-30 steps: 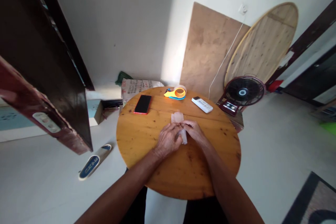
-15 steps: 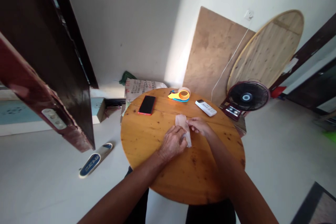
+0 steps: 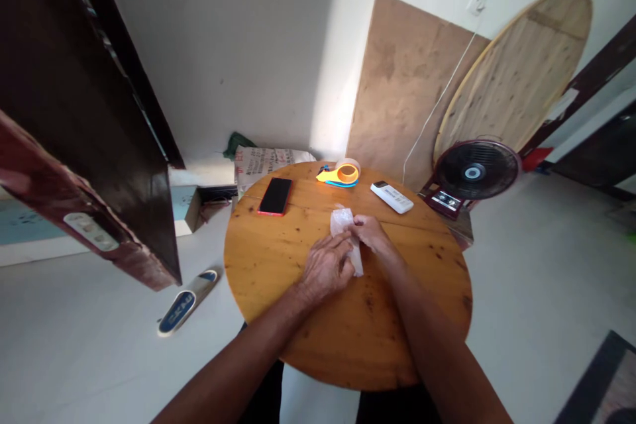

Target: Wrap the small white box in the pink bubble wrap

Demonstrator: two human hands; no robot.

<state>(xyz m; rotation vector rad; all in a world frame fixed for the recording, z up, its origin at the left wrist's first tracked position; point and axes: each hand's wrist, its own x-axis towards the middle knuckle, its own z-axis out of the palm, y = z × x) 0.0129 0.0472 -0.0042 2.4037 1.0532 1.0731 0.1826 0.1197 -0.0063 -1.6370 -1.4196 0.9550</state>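
Two-Handed at the Wrap, Mid-Table

Reaching in from seven o'clock with the left forearm [image 3: 253, 361] and from five with the right [image 3: 422, 331]. Left hand [image 3: 324, 264]: back upward, at the wrap's eight o'clock, fingers bent across a narrow strip of whitish translucent wrap [image 3: 342, 218], thumb close to its near end. In contact, but impossible to tell a pinch from plain pressure. Right hand [image 3: 370, 233]: turned inward at about three o'clock of the wrap, fingertips curled and closed on its edge, right beside the left fingers. Between and under both — the wrap itself, near the middle of the round wooden table [image 3: 268, 258], slanting from eleven toward five, partly hidden.

Outward from the wrap, on the same tabletop: at ten o'clock, a red-edged phone [image 3: 275, 196], screen dark; at twelve, a yellow-and-blue tape dispenser [image 3: 328, 177]; between one and two, a white remote [image 3: 392, 197] — all apart from both hands.

Around the table: at ten, a dark door [image 3: 94, 99]; at eleven, a printed sack [image 3: 268, 165] by the pale wall [image 3: 223, 13]; past twelve, a leaning brown panel [image 3: 397, 79]; between one and two, a round wooden board [image 3: 519, 73] on edge; at two, a dark fan [image 3: 477, 171]; between eight and nine, a blue-and-white slipper [image 3: 189, 305] on the grey floor [image 3: 99, 324].
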